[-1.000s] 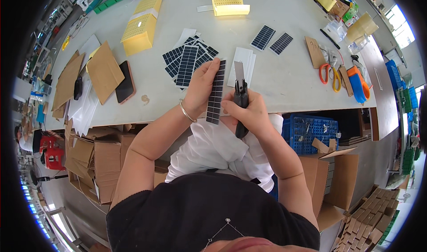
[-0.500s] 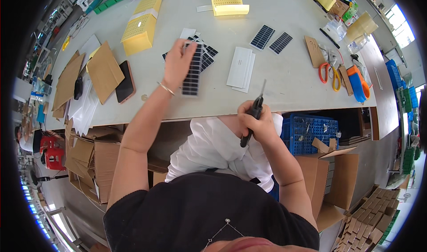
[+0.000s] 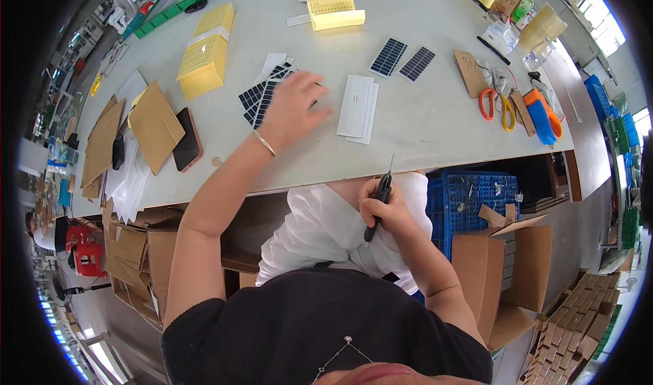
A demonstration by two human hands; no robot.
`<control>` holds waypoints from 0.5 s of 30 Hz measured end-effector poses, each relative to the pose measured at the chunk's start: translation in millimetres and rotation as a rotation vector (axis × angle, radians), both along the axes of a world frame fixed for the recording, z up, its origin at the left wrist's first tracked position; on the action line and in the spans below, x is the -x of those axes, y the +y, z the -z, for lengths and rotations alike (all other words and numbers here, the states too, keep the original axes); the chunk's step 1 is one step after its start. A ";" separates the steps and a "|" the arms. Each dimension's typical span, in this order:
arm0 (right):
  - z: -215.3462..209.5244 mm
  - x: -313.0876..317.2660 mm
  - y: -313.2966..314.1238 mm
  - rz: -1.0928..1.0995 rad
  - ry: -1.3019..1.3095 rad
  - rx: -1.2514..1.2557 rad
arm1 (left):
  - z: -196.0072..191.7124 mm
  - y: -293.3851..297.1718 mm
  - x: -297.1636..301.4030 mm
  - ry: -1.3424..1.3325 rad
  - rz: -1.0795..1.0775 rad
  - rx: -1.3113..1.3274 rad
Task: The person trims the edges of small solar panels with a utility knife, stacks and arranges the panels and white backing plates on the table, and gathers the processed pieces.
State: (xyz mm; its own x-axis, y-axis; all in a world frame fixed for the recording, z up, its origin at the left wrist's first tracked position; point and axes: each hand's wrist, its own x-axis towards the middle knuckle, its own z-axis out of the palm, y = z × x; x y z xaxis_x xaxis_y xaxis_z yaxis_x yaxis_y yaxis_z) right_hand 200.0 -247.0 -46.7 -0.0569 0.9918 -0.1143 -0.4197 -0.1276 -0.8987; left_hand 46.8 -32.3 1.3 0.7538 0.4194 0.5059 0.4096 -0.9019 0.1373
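My left hand (image 3: pixel 294 110) is over a loose pile of small dark solar panels (image 3: pixel 254 99), its fingers spread and nothing gripped in them. Part of the pile is hidden beneath it. My right hand (image 3: pixel 382 207), low at the table's front edge, is wrapped round a black-handled tool (image 3: pixel 385 186) with a thin metal tip pointing away from me. Between the hands, to the far side, lies a short stack of white rectangular pieces (image 3: pixel 355 107). Two more dark panels, a left one (image 3: pixel 388 57) and a right one (image 3: pixel 417 64), lie side by side beyond the stack.
Yellow perforated card stacks (image 3: pixel 206 52) and a folded yellow card (image 3: pixel 336 12) lie farther back. At left are cardboard sheets (image 3: pixel 156 118) and a phone (image 3: pixel 188 139). Orange-handled scissors (image 3: pixel 487 103) and a blue-and-orange tape dispenser (image 3: pixel 543 118) sit right. A blue crate (image 3: pixel 469 198) stands below the table.
My left hand has let go of the dark panel it held, and its fingers have spread over the pile. My right hand keeps the tool, now slightly lower. The whole view has shifted a little.
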 end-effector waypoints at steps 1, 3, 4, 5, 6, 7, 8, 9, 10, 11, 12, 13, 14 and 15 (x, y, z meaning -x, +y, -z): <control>1.1 0.4 -0.3 0.003 0.001 -0.001 | 5.2 -7.1 -6.7 0.004 0.078 -0.009; 3.4 -0.5 -1.4 -0.007 0.017 -0.012 | 9.6 -23.4 -21.3 0.033 0.080 0.042; 4.2 -0.7 -2.1 -0.003 0.018 -0.013 | 10.6 -30.9 -26.7 0.062 0.074 0.093; 5.1 -1.3 -3.1 0.006 0.028 -0.012 | 10.7 -36.7 -31.4 0.055 0.058 0.088; 5.6 -1.9 -3.7 0.014 0.039 -0.011 | 9.1 -42.5 -34.7 0.057 0.064 0.087; 5.8 -2.1 -3.8 0.020 0.040 -0.012 | 5.8 -48.2 -37.3 0.100 0.009 0.121; 6.1 -2.1 -4.5 0.019 0.055 -0.015 | 3.1 -52.9 -39.8 0.143 -0.044 0.154; 6.6 -2.2 -5.1 0.017 0.070 -0.017 | 1.0 -56.1 -42.0 0.145 -0.038 0.154; 7.1 -2.4 -5.4 0.024 0.072 -0.018 | -0.9 -58.6 -44.2 0.162 -0.061 0.162; 7.3 -2.4 -4.8 0.009 0.076 -0.033 | -1.8 -59.9 -45.2 0.179 -0.087 0.170; 7.5 -2.6 -4.5 -0.006 0.081 -0.048 | -1.1 -60.2 -45.8 0.181 -0.084 0.168; 7.7 -2.9 -4.6 -0.003 0.083 -0.050 | 0.2 -59.9 -46.1 0.176 -0.088 0.157; 7.7 -3.4 -4.6 -0.012 0.081 -0.049 | 1.1 -59.5 -47.0 0.170 -0.090 0.146; 7.7 -4.0 -4.6 -0.022 0.079 -0.047 | 1.1 -59.6 -48.3 0.173 -0.085 0.144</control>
State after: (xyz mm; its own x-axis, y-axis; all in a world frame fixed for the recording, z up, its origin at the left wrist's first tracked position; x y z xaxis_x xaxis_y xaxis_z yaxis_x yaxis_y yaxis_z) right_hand 204.0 -251.6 -54.3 -0.0853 0.9944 -0.0617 -0.4868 -0.0957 -0.8683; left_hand 95.1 -91.8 0.2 0.7827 0.5438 0.3027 0.5122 -0.8391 0.1831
